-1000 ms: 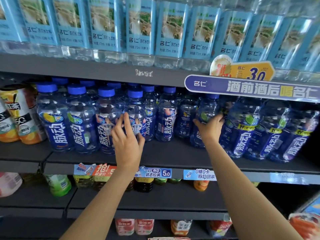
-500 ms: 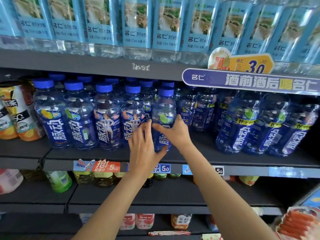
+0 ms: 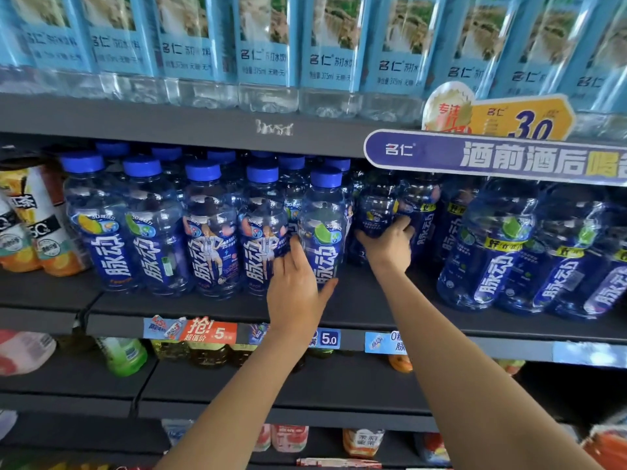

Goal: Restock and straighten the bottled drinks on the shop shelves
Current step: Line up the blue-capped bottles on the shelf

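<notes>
I start with the middle shelf (image 3: pixel 356 303), the dark board carrying all the blue-capped drinks I am tidying. Above it, the upper shelf (image 3: pixel 169 120) holds a tight rank of pale-blue water bottles (image 3: pixel 268 52), labels forward, and a purple banner (image 3: pixel 492 157) hangs off its front edge towards the right end, hiding the tops of the bottles beneath.

On the middle shelf, the big bottles (image 3: pixel 488 252) stand along the front edge at the right end. The left half has a front row (image 3: pixel 149 228) of smaller blue bottles shoulder to shoulder near the front edge, labels out, presumably so shoppers read them at a glance. Between the two groups the front edge is bare, which I judge is the gap being filled from the back.

My left hand (image 3: pixel 298 286) rests at the right end of that row, its fingers (image 3: pixel 288 256) curled round the lime bottle (image 3: pixel 322 232), thumb on its other side; I take it this steadies the bottle and squares its label with its neighbours. It stands upright, touching the bottle to its left.

My right hand (image 3: pixel 386 245) reaches deeper, towards the back of the shelf, gripping a rear bottle (image 3: pixel 376 212) low on its body, likely to draw it forward beside the lime one. That bottle sits in shadow, so I cannot tell whether it is lifted or standing.

Price tags (image 3: pixel 207 330) line the shelf's front lip.
</notes>
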{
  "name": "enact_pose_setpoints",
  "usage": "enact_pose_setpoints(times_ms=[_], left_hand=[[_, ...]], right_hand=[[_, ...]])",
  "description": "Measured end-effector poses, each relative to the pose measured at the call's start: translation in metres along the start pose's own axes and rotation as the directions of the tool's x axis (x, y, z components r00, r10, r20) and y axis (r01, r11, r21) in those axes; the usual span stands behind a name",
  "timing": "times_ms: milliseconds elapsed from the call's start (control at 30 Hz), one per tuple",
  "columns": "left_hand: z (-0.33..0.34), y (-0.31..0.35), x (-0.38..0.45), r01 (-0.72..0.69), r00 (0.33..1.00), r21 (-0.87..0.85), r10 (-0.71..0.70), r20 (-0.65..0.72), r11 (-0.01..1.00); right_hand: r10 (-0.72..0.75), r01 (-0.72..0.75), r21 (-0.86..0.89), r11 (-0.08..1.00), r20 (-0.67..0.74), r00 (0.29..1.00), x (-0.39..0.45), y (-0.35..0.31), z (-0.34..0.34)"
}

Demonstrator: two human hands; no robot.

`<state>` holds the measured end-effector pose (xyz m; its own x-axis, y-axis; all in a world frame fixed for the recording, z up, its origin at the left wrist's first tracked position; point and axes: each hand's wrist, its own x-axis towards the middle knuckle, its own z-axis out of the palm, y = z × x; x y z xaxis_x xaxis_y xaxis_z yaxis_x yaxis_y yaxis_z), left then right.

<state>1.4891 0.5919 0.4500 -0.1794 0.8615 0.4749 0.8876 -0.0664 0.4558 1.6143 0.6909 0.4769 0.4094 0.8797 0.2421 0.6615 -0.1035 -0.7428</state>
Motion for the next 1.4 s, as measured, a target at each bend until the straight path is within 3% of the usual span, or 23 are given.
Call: enact_pose_setpoints(times_ms=[67, 267, 500, 733, 867, 1133, 1400], left_hand=[[-0.001, -0.001, 0.003, 0.007, 1.000, 0.019, -0.007, 0.022, 1.000], [-0.002, -0.001, 0.004, 0.029, 0.998, 0.070, -0.033, 0.051, 0.997], [-0.005, 0.002, 0.002, 0.039, 0.998, 0.043, -0.041, 0.049, 0.998], [-0.006, 0.003, 0.002, 0.048, 0.997, 0.038, -0.050, 0.056, 0.998], [-0.004, 0.002, 0.002, 0.057, 0.996, 0.038, -0.060, 0.073, 0.998], [0.000, 0.004, -0.003, 0.078, 0.995, 0.049, -0.080, 0.051, 0.996], [0.001, 0.009, -0.004, 0.096, 0.994, 0.040, -0.098, 0.047, 0.995]], right_hand=[[-0.015, 0.015, -0.004, 1.000, -0.018, 1.000, 0.001, 0.004, 0.001], [-0.166, 0.163, 0.037, 0.986, 0.124, 0.978, 0.011, 0.028, -0.031], [-0.118, 0.069, 0.151, 0.986, 0.347, 0.930, 0.009, 0.037, -0.046], [-0.089, 0.079, 0.104, 0.991, 0.097, 0.991, -0.001, 0.024, -0.021], [-0.137, 0.090, 0.212, 0.973, 0.221, 0.966, 0.005, 0.031, -0.039], [-0.150, -0.063, 0.450, 0.891, 0.420, 0.895, 0.012, 0.034, -0.042], [-0.113, 0.008, 0.297, 0.955, 0.336, 0.935, -0.004, 0.033, -0.022]])
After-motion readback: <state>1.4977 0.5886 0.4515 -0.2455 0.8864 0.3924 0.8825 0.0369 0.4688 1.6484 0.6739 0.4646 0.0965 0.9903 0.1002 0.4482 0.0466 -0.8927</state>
